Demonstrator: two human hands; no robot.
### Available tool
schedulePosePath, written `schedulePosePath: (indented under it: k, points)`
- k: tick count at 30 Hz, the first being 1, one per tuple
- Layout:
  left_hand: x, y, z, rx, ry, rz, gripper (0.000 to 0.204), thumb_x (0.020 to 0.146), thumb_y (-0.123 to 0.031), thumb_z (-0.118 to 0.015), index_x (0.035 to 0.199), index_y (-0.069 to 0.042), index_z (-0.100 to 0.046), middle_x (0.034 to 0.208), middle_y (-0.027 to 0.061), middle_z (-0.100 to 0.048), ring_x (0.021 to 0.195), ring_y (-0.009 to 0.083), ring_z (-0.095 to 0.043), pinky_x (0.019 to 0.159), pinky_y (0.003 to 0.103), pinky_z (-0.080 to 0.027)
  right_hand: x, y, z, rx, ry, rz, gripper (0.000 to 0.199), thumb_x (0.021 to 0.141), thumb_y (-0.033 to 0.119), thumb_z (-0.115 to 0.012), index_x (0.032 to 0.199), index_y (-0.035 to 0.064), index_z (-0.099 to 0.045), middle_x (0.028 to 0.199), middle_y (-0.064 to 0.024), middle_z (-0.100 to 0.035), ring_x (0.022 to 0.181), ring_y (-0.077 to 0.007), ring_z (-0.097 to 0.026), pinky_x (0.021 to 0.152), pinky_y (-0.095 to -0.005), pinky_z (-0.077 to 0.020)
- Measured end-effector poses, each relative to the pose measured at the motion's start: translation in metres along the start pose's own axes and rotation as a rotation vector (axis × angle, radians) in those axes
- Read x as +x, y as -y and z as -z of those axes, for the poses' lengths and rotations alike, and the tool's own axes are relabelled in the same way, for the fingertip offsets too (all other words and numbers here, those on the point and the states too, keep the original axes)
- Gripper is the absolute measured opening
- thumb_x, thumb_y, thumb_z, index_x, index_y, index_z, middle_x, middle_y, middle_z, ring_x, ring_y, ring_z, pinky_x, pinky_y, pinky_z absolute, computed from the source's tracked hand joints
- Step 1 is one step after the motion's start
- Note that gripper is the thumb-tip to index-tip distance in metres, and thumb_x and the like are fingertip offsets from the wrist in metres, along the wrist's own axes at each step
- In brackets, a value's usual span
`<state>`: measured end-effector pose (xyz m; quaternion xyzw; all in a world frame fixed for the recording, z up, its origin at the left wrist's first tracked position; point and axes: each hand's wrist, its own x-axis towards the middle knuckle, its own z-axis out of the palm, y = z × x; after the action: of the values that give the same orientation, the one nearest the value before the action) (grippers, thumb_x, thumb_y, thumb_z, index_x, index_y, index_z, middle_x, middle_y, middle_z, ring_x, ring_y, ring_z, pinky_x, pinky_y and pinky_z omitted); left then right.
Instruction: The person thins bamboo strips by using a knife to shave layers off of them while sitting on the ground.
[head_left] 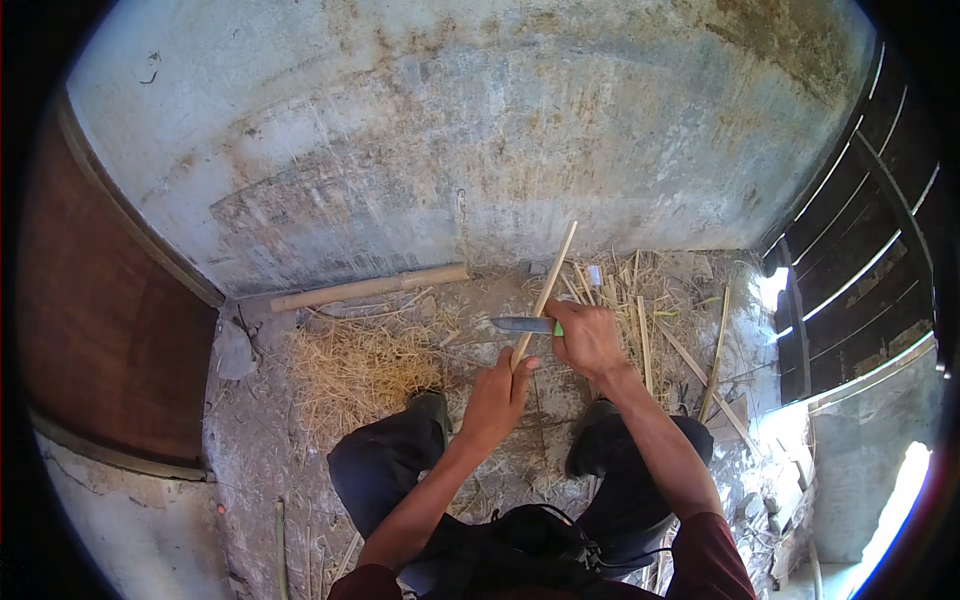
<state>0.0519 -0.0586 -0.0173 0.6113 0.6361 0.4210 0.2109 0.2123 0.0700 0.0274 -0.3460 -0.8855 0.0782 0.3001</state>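
Weathered concrete wall and dusty floor frame a thin bamboo stick [545, 292], angled upward. Left hand [497, 392] fingers clench its lower end; right hand [588, 335] grips a green-handled knife [525, 324] across it. Shaving away from the body seems safest. Straw shavings [355, 368] and a bamboo pole [370, 287] lie beyond; no labels.

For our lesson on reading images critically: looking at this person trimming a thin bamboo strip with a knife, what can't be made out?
Head view only:
- Knife handle: wrapped inside the right hand; only a green tip shows.
- Lower end of the bamboo strip: covered by the left hand.
- Where the blade meets the strip: too small to tell.
- Right shoe: partly behind the right forearm.
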Motion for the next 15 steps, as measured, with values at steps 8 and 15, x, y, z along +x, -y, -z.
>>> schedulePosePath:
  k: [8, 15]
  points:
    - [0.0023, -0.0079, -0.0006, 0.150, -0.005, 0.085, 0.042, 0.117, -0.038, -0.047, 0.118, 0.003, -0.050, 0.065, 0.0240, -0.059, 0.058, 0.0477, -0.061, 0.054, 0.056, -0.042, -0.0014, 0.0032, -0.0079, -0.102, 0.065, -0.059, 0.022, 0.078, 0.007, -0.068, 0.100, 0.0077, -0.070, 0.079, -0.0177, -0.074, 0.071, -0.0397, -0.073, 0.067, -0.0518, -0.0575]
    - [0.0054, -0.0066, 0.0021, -0.041, 0.006, 0.068, 0.044, 0.118, -0.040, -0.040, 0.113, 0.002, -0.053, 0.063, 0.0242, -0.055, 0.054, 0.0500, -0.052, 0.054, 0.057, -0.037, -0.0016, 0.0020, -0.0046, -0.103, 0.050, -0.060, 0.021, 0.077, 0.008, -0.069, 0.099, 0.0078, -0.070, 0.077, -0.0178, -0.073, 0.072, -0.0401, -0.073, 0.067, -0.0517, -0.0578]
